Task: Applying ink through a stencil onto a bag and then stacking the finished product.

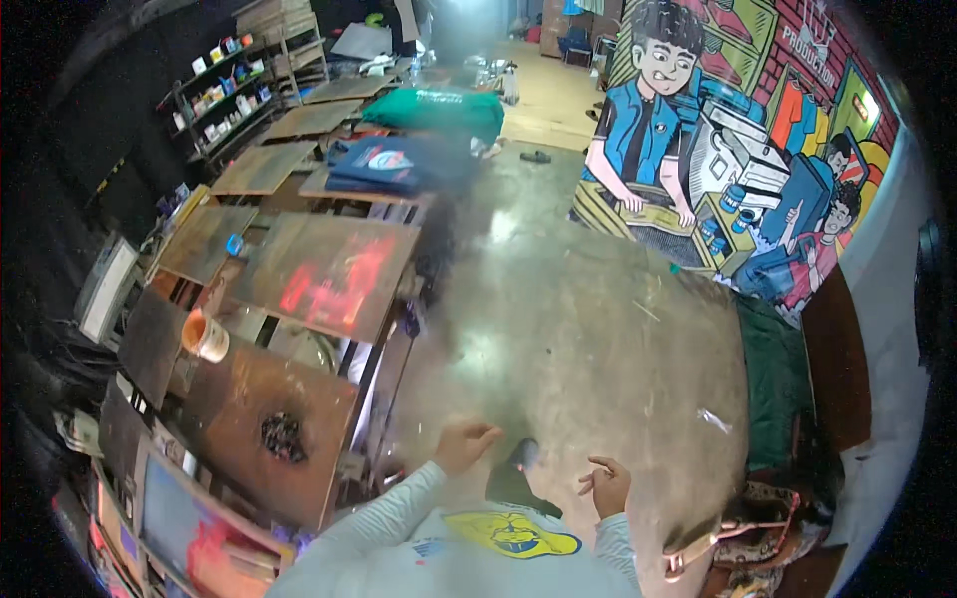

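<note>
My left hand (467, 446) is held out in front of my body, over the floor beside the row of wooden boards. Its fingers point to the right, loosely stretched, and nothing shows in them. To the right, my right hand (606, 485) is raised with its fingers apart and slightly bent, also without anything in it. Neither hand touches any object. Closest to the left hand is a brown board (329, 399), on which a small dark crumpled heap (282, 438) lies.
Left are more boards, one smeared with red paint (339, 284), a whitish bucket (204, 336) and a framed screen (169, 503). Farther off lie folded navy fabric (374, 164) and a green cloth-covered pile (434, 112). A painted mural (738, 130) covers the right wall above the concrete floor (598, 349).
</note>
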